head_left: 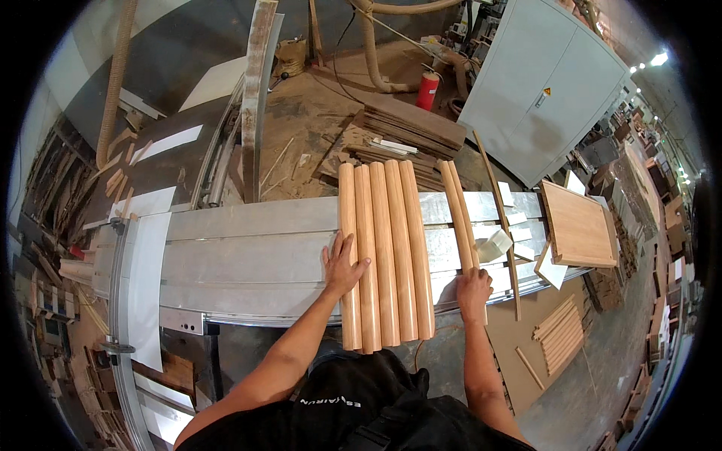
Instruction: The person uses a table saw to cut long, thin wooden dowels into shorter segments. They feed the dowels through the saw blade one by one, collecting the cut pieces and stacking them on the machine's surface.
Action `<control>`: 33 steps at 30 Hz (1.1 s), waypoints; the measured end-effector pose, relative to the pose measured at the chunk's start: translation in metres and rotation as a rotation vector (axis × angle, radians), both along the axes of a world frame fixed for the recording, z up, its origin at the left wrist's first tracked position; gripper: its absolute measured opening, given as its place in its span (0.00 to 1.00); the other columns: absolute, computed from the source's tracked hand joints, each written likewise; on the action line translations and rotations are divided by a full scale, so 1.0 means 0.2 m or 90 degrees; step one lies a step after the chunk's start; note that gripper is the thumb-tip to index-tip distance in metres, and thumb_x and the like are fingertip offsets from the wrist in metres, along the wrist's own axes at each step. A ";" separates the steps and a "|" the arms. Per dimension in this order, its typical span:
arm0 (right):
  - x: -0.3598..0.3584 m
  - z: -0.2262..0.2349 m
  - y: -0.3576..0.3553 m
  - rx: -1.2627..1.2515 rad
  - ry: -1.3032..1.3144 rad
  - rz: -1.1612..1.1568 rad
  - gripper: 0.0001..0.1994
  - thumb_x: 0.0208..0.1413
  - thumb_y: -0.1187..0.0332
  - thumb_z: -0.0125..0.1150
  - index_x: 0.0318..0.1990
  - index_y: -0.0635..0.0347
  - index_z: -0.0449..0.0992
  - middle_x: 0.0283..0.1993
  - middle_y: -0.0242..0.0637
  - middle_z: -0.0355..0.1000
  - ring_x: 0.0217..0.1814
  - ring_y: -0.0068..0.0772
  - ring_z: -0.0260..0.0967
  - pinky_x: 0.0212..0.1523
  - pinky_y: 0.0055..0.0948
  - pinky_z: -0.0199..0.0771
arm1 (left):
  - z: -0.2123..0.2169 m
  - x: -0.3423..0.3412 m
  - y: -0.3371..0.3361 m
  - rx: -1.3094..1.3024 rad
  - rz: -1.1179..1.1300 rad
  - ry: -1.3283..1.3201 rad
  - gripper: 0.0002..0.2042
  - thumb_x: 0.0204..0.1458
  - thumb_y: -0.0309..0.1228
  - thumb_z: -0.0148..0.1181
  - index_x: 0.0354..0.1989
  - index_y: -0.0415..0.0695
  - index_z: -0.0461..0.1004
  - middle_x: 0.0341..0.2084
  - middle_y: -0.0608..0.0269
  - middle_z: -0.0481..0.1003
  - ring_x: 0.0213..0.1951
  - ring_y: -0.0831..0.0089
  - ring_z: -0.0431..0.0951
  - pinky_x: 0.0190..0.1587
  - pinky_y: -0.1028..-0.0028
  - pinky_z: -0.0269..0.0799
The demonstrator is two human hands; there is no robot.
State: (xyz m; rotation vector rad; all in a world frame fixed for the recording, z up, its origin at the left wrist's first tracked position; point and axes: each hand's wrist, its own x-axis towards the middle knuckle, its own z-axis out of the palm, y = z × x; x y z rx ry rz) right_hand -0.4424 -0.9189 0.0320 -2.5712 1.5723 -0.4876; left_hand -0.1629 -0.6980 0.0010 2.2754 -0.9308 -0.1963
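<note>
Several smooth, rounded wooden rods lie side by side on the metal machine table, their near ends jutting past its front edge. My left hand rests at the left side of this row, fingers apart and thumb reaching across the wood. To the right, apart from the row, is a narrower pair of wooden rods. My right hand is closed around their near end at the table's front edge. Beside them, a roll of pale translucent tape sits on the table.
A long thin wooden strip crosses the table at right, near a wooden panel. More rods lie on a brown board at lower right. A grey cabinet, a red fire extinguisher and stacked planks stand beyond.
</note>
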 end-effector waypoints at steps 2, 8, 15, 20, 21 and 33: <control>0.00 -0.04 0.03 -0.041 0.017 0.010 0.18 0.55 0.62 0.63 0.48 0.64 0.75 0.55 0.49 0.68 0.58 0.53 0.64 0.53 0.54 0.66 | -0.01 0.00 0.00 -0.008 -0.005 -0.001 0.42 0.53 0.53 0.61 0.72 0.44 0.55 0.73 0.46 0.49 0.74 0.55 0.49 0.72 0.44 0.33; 0.05 -0.05 0.11 -0.043 -0.031 0.062 0.12 0.52 0.66 0.64 0.43 0.61 0.77 0.50 0.44 0.69 0.55 0.50 0.64 0.52 0.50 0.64 | -0.01 0.00 0.00 -0.006 0.002 -0.003 0.41 0.53 0.53 0.62 0.72 0.44 0.55 0.73 0.45 0.49 0.74 0.55 0.49 0.72 0.45 0.34; 0.09 -0.07 0.18 0.039 -0.100 0.142 0.08 0.53 0.70 0.60 0.40 0.61 0.79 0.49 0.44 0.70 0.54 0.49 0.65 0.51 0.51 0.63 | -0.02 0.00 -0.01 -0.003 -0.002 -0.010 0.41 0.53 0.54 0.60 0.72 0.45 0.55 0.73 0.46 0.49 0.74 0.55 0.49 0.72 0.45 0.35; 0.06 -0.03 0.21 0.070 -0.110 0.181 0.11 0.56 0.68 0.60 0.45 0.62 0.78 0.53 0.50 0.71 0.54 0.54 0.68 0.53 0.54 0.65 | 0.00 0.00 0.00 0.005 -0.003 -0.006 0.41 0.54 0.55 0.60 0.72 0.46 0.55 0.74 0.46 0.47 0.74 0.55 0.49 0.72 0.45 0.35; 0.08 -0.01 0.23 0.037 -0.125 0.018 0.14 0.57 0.66 0.61 0.47 0.63 0.78 0.54 0.54 0.70 0.53 0.57 0.68 0.52 0.54 0.68 | 0.00 0.00 0.00 0.007 -0.001 -0.007 0.41 0.54 0.55 0.60 0.72 0.46 0.55 0.74 0.46 0.47 0.74 0.55 0.49 0.72 0.45 0.35; -0.08 -0.08 0.15 0.050 -0.076 0.033 0.18 0.53 0.73 0.63 0.49 0.72 0.70 0.50 0.54 0.66 0.52 0.59 0.68 0.49 0.49 0.73 | 0.01 -0.01 -0.01 0.000 -0.002 0.019 0.41 0.54 0.52 0.61 0.72 0.43 0.55 0.74 0.45 0.47 0.75 0.56 0.48 0.73 0.48 0.32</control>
